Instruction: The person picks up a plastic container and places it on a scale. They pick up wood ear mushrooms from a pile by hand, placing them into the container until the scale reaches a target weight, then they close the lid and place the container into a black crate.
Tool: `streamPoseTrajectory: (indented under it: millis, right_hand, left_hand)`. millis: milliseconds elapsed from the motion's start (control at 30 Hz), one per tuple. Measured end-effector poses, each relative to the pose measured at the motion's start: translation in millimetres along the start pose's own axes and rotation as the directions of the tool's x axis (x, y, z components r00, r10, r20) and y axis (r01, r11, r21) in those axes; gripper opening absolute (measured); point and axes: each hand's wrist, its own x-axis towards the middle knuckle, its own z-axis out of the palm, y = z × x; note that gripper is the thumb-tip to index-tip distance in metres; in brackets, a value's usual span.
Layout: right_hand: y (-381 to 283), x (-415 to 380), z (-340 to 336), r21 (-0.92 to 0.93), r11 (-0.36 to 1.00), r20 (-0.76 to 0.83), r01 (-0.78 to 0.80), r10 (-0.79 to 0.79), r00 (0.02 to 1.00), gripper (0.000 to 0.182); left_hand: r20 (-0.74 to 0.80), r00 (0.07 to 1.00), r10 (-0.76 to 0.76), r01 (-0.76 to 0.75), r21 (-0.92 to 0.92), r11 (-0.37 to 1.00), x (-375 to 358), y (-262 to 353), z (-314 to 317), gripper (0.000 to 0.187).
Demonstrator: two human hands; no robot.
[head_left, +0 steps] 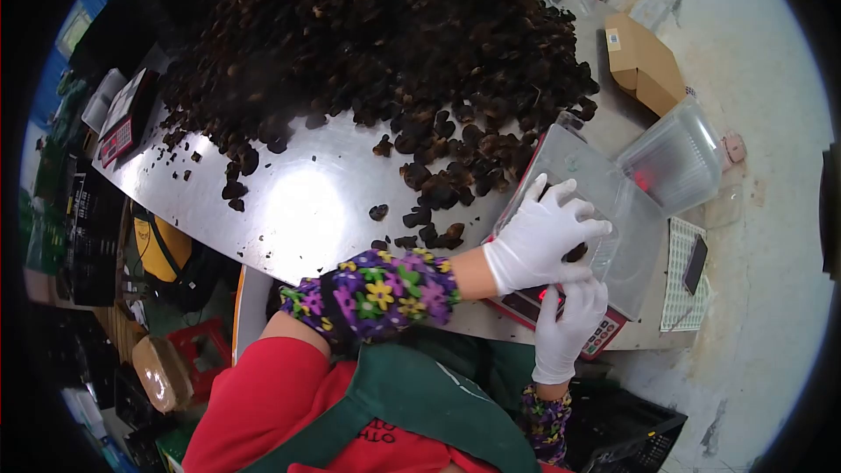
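My left hand (552, 236), in a white glove, reaches over a clear plastic tray (644, 250) on a red-edged digital scale (604, 333). Its fingers curl around dark brown pieces that look like mushrooms (575, 252), partly hidden by the glove. Close below it, my right hand (571, 330), also white-gloved, has bent fingers at the tray's near side, above the scale's display and keypad. Whatever lies between its thumb and fingers is hidden. A large heap of the same dark mushrooms (377, 44) covers the table's far side, with loose ones trailing toward the scale.
Clear stacked containers (679, 158) stand right of the scale, near a cardboard box (644, 66). A pale green perforated mat (683, 276) carries a dark flat object (696, 264). Another scale (123, 123) sits at the metal table's (302, 210) left end. A black crate (626, 425) is below right.
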Motion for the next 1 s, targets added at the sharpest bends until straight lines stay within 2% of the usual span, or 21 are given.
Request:
streamPoseTrajectory:
  millis: [33, 100, 133, 167, 233, 300, 400, 500, 533, 567, 633, 667, 767, 867, 967, 1000]
  right_hand:
    - [-0.5, 1.2, -0.8, -0.002, 1.0, -0.001, -0.004, 0.004, 1.0, 0.029]
    - [-4.6, 6.6, -7.3, 0.064, 0.998, 0.008, -0.026, 0.025, 1.0, 0.039]
    - [-5.1, 10.2, -12.5, 0.084, 0.996, 0.01, -0.026, 0.025, 1.0, 0.048]
    - [-3.7, 12.0, -15.8, 0.079, 0.996, 0.007, -0.033, 0.033, 0.999, 0.048]
    - [2.4, 14.1, -20.9, 0.095, 0.995, -0.092, -0.019, 0.028, 0.995, 0.046]
    - [7.7, 14.4, -22.1, 0.086, 0.996, -0.123, -0.038, 0.049, 0.991, 0.044]
    - [7.4, 19.1, -23.6, 0.037, 0.996, -0.127, -0.081, 0.085, 0.988, 0.039]
    - [3.1, 19.6, -24.5, 0.022, 0.995, -0.101, -0.099, 0.101, 0.99, 0.038]
    - [1.8, 19.0, -24.7, 0.018, 0.996, -0.099, -0.091, 0.093, 0.991, 0.038]
    - [0.7, 18.2, -24.5, 0.016, 0.995, -0.096, -0.095, 0.096, 0.991, 0.037]
    - [0.5, 16.7, -24.3, 0.016, 0.996, -0.09, -0.092, 0.093, 0.992, 0.036]
    - [0.6, 16.0, -24.5, 0.019, 0.995, -0.094, -0.103, 0.104, 0.99, 0.035]
    - [1.8, 16.5, -23.5, 0.028, 0.994, -0.104, -0.104, 0.106, 0.989, 0.034]
    - [3.9, 19.1, -20.9, 0.031, 0.996, -0.114, -0.088, 0.091, 0.989, 0.033]
    - [3.8, 22.9, -17.3, 0.033, 0.997, -0.125, -0.075, 0.078, 0.989, 0.032]
    - [3.2, 24.0, -16.5, 0.036, 0.997, -0.133, -0.066, 0.07, 0.989, 0.032]
  left_hand:
    - [0.003, 1.0, 0.003, -0.003, -0.003, 1.0, -0.3, -1.4, -9.2, 0.048]
    - [-0.152, 0.988, -0.022, -0.038, -0.38, 0.924, 1.7, -14.9, -28.5, 0.046]
    - [-0.145, 0.989, -0.035, -0.015, -0.332, 0.943, 1.8, -30.0, -40.6, 0.045]
    - [-0.138, 0.989, -0.048, 0.007, -0.285, 0.959, 3.1, -48.8, -52.7, 0.044]
    - [-0.091, 0.963, -0.252, 0.245, -0.082, 0.966, -3.9, -105.4, -49.5, 0.043]
    - [0.03, 0.874, -0.486, 0.476, 0.156, 0.866, -12.0, -146.6, -33.1, 0.049]
    - [0.13, 0.963, -0.237, 0.165, 0.413, 0.895, -13.6, -180.0, 4.6, 0.067]
    - [0.22, 0.963, -0.158, 0.071, 0.358, 0.931, -1.6, -192.8, 30.0, 0.072]
    - [0.193, 0.971, -0.143, 0.067, 0.357, 0.932, 1.5, -189.5, 28.9, 0.055]
    - [0.184, 0.972, -0.146, 0.072, 0.355, 0.932, 2.5, -193.2, 30.4, 0.055]
    - [0.202, 0.961, -0.191, 0.105, 0.372, 0.922, 3.5, -197.7, 30.1, 0.031]
    - [0.1, 0.987, -0.127, 0.076, 0.405, 0.911, -3.6, -193.2, 28.0, 0.018]
    - [0.116, 0.991, -0.066, 0.022, 0.349, 0.937, -46.4, -174.5, 4.7, 0.016]
    - [0.163, 0.978, -0.126, 0.058, 0.37, 0.927, -82.2, -154.3, -32.8, 0.017]
    - [0.051, 0.984, -0.173, 0.156, 0.242, 0.958, -76.4, -148.9, -56.7, 0.02]
    - [-0.001, 0.982, -0.187, 0.181, 0.263, 0.948, -65.9, -156.5, -57.8, 0.017]
